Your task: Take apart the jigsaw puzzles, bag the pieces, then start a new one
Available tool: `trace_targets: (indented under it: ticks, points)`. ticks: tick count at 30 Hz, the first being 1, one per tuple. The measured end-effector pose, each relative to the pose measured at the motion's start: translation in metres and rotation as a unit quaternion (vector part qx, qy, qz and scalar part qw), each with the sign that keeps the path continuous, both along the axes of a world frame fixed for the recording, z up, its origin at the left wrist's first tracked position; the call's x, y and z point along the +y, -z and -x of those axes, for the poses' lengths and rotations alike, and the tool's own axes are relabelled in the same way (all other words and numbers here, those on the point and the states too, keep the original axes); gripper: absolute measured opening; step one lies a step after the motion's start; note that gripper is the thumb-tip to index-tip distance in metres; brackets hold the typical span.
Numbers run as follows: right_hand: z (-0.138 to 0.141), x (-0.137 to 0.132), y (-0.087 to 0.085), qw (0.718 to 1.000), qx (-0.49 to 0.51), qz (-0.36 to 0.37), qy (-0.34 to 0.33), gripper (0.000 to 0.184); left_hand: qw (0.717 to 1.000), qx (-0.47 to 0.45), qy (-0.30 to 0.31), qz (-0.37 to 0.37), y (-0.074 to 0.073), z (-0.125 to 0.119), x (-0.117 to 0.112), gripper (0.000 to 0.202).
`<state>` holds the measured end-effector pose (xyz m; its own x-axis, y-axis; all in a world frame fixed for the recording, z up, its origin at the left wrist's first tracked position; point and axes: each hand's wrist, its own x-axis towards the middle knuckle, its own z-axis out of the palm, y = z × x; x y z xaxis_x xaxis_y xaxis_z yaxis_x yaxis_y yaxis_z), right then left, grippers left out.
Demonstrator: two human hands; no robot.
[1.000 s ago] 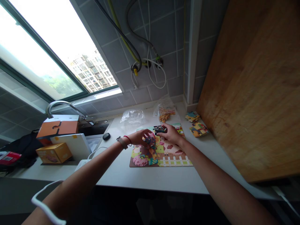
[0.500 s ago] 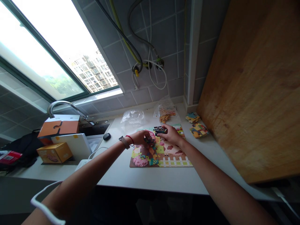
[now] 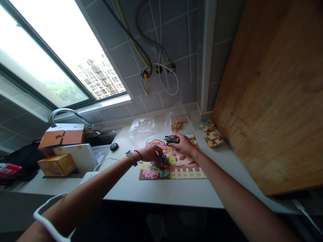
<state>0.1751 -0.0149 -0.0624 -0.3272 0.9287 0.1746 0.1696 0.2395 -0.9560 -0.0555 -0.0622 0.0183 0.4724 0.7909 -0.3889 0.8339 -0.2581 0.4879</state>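
Observation:
A colourful jigsaw puzzle point(image 3: 185, 170) lies flat on the white counter point(image 3: 164, 191). My left hand point(image 3: 151, 154) rests over the puzzle's left middle, fingers pinched on a small dark puzzle piece point(image 3: 163, 158) that touches the picture. My right hand point(image 3: 185, 144) hovers over the puzzle's upper middle and grips a small stack of dark puzzle pieces point(image 3: 171, 139) between thumb and fingers. A watch and a red band sit on my left wrist.
Two stacks of loose pieces point(image 3: 213, 138) lie right of the puzzle beside a large wooden board point(image 3: 272, 101). Plastic bags point(image 3: 176, 118) lie behind the puzzle. To the left are a sink with a tap point(image 3: 68, 112), orange and white boxes point(image 3: 62, 139) and a small black object point(image 3: 114, 146).
My left hand has moved down and toward me with its piece, uncovering the puzzle's upper left. The right hand has stayed in place with its stack.

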Motion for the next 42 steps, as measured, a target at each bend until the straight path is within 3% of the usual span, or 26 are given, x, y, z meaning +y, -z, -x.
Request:
trace_targets:
  ticks: [9,19,24,28,33,37,39,42]
  points:
    - [0.000,0.000,0.000,1.000,-0.009,-0.006,0.005,0.039,0.999,0.015,0.008,-0.045,-0.001,-0.006,-0.002,0.042]
    - [0.000,0.001,0.001,1.000,-0.012,-0.018,-0.001,0.038,0.997,-0.069,0.011,-0.038,-0.002,-0.005,-0.001,0.058]
    - [0.000,0.002,0.002,1.000,-0.013,-0.024,0.003,0.039,0.997,-0.068,-0.015,0.033,-0.011,-0.004,0.001,0.046]
    - [0.000,0.002,0.004,1.000,-0.014,-0.019,0.000,0.039,0.984,-0.123,-0.049,0.116,-0.017,-0.004,-0.002,0.038]
    - [0.000,0.002,0.005,1.000,-0.004,-0.022,-0.002,0.039,0.937,-0.220,-0.162,0.215,-0.022,-0.003,-0.006,0.045]
    - [0.001,0.003,0.007,1.000,-0.005,-0.022,0.005,0.040,0.911,-0.248,-0.204,0.260,-0.025,0.006,-0.007,0.052]
    - [0.001,0.004,0.008,1.000,-0.007,-0.019,0.003,0.039,0.919,-0.213,-0.197,0.265,-0.026,0.014,-0.008,0.051]
    - [0.002,0.004,0.009,1.000,-0.006,-0.014,0.001,0.039,0.963,-0.095,-0.151,0.200,-0.022,0.029,-0.010,0.048]
